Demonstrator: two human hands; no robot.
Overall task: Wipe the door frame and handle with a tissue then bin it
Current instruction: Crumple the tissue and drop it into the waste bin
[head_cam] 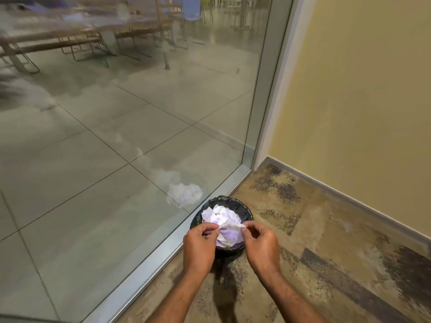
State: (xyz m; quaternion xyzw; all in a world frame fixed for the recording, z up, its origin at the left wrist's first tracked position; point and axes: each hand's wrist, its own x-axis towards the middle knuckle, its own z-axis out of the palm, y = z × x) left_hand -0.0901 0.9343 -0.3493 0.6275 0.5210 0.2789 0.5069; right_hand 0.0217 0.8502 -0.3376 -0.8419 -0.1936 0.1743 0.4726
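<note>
Tissue (229, 226) pinched between left hand (199, 244) and right hand (261, 243) over bin (242, 209).

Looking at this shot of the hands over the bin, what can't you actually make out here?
- Near rim of the bin: hidden by the left hand and right hand, head view.
- How full the bin is: white tissues on top cover what lies below.
- Held tissue: its outline merges with the tissues beneath it.
- Door handle: not in the picture.
- Furniture behind the glass: blurred and washed by reflections.
</note>
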